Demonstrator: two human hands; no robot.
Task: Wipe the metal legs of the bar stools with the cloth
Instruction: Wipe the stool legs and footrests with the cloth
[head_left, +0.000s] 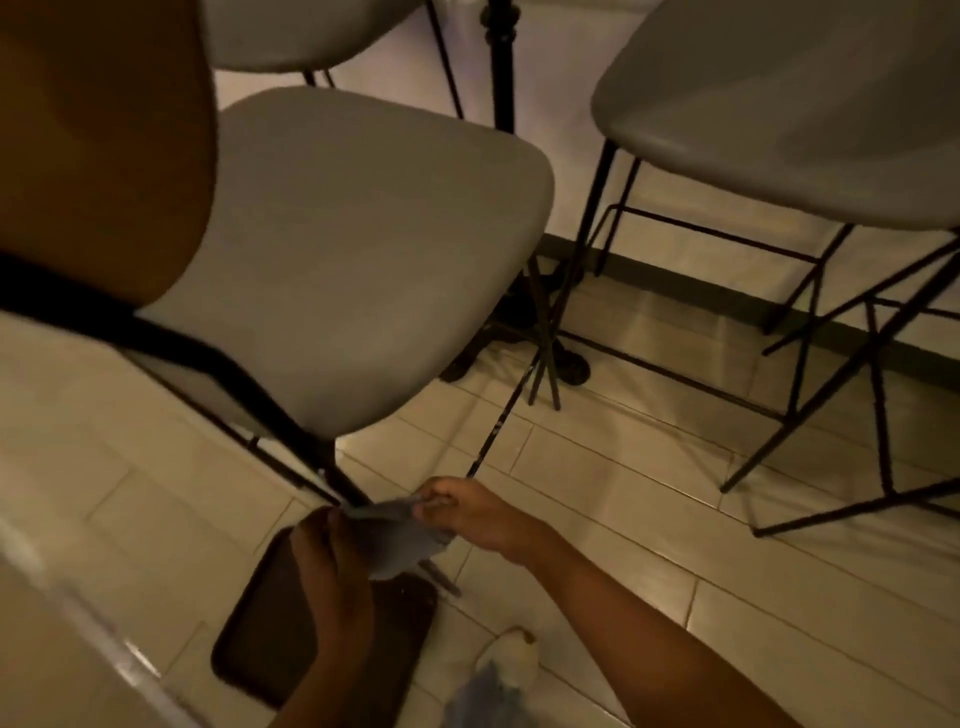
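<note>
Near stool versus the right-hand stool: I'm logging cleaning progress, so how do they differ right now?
The near stool has the cloth held at its leg by the left hand and right hand; the right stool is untouched. The near stool shows a brown backrest; the right stool shows none in view. Both have grey seats and thin black metal legs.

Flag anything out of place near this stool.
A brown tray lies flat on the floor tiles beside the near stool's leg, below the left hand gripping the cloth: an odd place for a tray. Nothing looks spilled or broken.
</note>
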